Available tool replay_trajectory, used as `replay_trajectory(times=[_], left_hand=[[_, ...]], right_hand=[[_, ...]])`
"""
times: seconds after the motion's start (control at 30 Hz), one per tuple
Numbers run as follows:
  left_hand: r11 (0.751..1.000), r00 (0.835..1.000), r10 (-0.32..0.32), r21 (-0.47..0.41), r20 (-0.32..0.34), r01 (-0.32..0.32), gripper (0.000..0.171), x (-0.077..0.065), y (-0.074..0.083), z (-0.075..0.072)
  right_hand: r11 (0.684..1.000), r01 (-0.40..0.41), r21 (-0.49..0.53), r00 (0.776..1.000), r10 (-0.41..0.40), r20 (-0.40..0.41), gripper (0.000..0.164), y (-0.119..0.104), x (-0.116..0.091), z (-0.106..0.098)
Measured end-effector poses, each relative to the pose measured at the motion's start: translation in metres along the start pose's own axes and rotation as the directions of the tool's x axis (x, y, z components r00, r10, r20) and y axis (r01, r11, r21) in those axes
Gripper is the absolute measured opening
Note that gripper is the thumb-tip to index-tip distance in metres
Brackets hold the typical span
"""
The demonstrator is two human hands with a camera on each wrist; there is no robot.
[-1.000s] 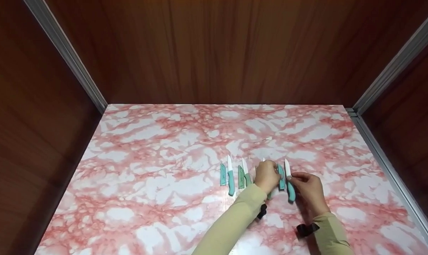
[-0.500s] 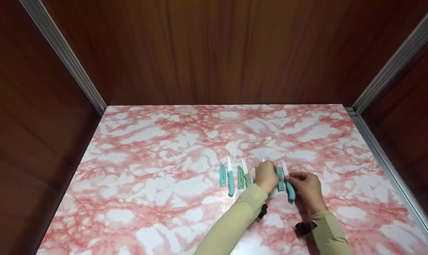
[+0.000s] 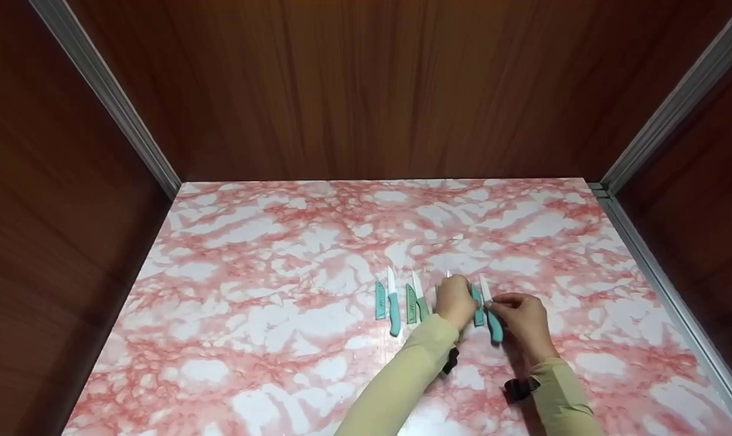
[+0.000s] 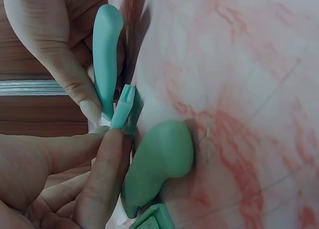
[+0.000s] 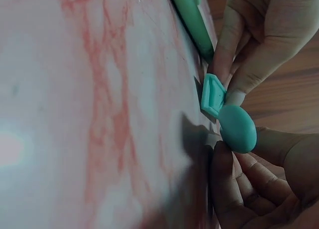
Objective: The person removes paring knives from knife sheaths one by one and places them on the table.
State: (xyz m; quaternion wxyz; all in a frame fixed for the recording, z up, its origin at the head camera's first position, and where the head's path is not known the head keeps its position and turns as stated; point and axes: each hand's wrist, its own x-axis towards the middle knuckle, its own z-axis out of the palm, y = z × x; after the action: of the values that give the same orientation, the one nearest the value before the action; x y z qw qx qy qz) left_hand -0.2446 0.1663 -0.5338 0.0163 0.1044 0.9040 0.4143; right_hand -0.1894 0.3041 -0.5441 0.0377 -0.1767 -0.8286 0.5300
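Note:
My left hand (image 3: 455, 301) pinches a turquoise knife sheath (image 3: 479, 310) between thumb and finger, close over the tabletop. My right hand (image 3: 528, 321) pinches a small paring knife (image 3: 495, 328) with a turquoise handle and white blade, just right of the sheath. Seen from the left wrist, the knife handle (image 4: 106, 54) stands beside the sheath's slotted end (image 4: 123, 107). The right wrist view shows the handle's rounded butt (image 5: 238, 129) overlapping the sheath's edge (image 5: 213, 95). Below my left hand, a green-handled knife (image 4: 164, 154) lies mostly hidden from the head camera.
Left of my hands lie a turquoise sheath (image 3: 380, 301), a turquoise knife (image 3: 394, 315), a green sheath (image 3: 411, 304) and a green knife (image 3: 422, 307), roughly parallel. Wooden panels (image 3: 366, 91) enclose the red-and-white marbled table (image 3: 251, 303) at the back and sides.
The right hand has brought the turquoise knife slightly left, nearer to the sheath. The sheath has shifted a little left; the left hand stays almost in place.

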Motion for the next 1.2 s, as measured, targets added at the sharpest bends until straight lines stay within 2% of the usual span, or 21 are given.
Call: replay_trajectory(times=[0.37,0.57,0.7,0.93,1.2], left_hand=[[1.000,1.000,0.020,0.020,-0.017,-0.019,0.042,-0.0008,0.0001,0.0004],[1.000,1.000,-0.005,0.009,-0.015,0.005,0.041,-0.0028,0.0016,0.0015],[1.000,1.000,0.001,0.012,-0.024,-0.001,0.038,-0.0030,0.0017,0.0026],[0.996,0.997,0.047,0.078,-0.066,-0.041,0.021,-0.0030,0.0014,0.0041],[0.994,0.994,0.075,0.090,-0.074,-0.068,0.023,-0.0018,0.0037,0.0025]], right_hand=[[0.987,0.081,-0.142,0.996,-0.085,-0.023,0.024,-0.0031,-0.0005,0.0000],[0.975,0.093,-0.202,0.995,-0.100,-0.027,0.022,-0.0016,-0.0006,-0.0003],[0.977,0.084,-0.194,0.996,-0.090,-0.023,0.021,-0.0010,-0.0001,-0.0012],[0.979,0.081,-0.186,0.996,-0.088,-0.030,0.021,0.0000,0.0011,-0.0012],[0.977,0.081,-0.197,0.995,-0.089,-0.035,0.023,0.0012,0.0025,-0.0025]])
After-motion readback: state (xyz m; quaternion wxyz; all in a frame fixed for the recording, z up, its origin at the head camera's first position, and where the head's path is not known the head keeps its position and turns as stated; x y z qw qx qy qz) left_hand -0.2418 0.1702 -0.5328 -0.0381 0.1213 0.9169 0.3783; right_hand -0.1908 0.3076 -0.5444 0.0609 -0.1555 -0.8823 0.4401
